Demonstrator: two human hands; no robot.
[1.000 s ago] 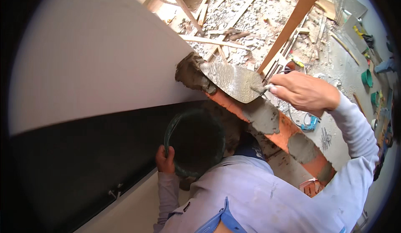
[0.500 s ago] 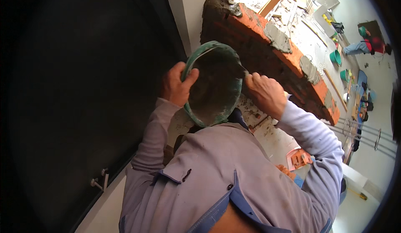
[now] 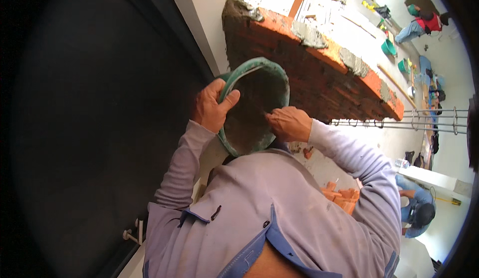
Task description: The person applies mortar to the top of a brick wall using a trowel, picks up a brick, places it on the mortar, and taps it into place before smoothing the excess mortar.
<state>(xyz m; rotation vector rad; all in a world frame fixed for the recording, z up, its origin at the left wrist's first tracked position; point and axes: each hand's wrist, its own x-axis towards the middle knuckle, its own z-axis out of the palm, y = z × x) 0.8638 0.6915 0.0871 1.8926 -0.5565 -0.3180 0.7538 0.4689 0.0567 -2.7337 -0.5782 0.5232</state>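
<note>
A green bucket (image 3: 248,67), its rim smeared with grey, is tilted in front of my body with its mouth facing me. My left hand (image 3: 212,106) is closed over the left side of the rim, thumb on the inner side. Across the mouth, at the right, my right hand (image 3: 291,124) is closed in a fist with its fingers inside the bucket. Whatever it grips is hidden in the dark interior. Just beyond the bucket stands a low brick wall (image 3: 319,81), with patches of wet grey mortar (image 3: 308,33) along its top.
A large dark panel (image 3: 100,103) fills the left side. Steel reinforcing bars (image 3: 424,119) jut out past the wall's right end. Loose orange bricks (image 3: 342,198) lie by my right elbow. One person (image 3: 419,209) bends at the lower right; another (image 3: 424,24) is far right, near green buckets (image 3: 388,47).
My right hand has moved from the bucket's right rim down and left into its mouth. My left hand keeps its hold on the rim. The view has shifted, bringing a bending person in at right.
</note>
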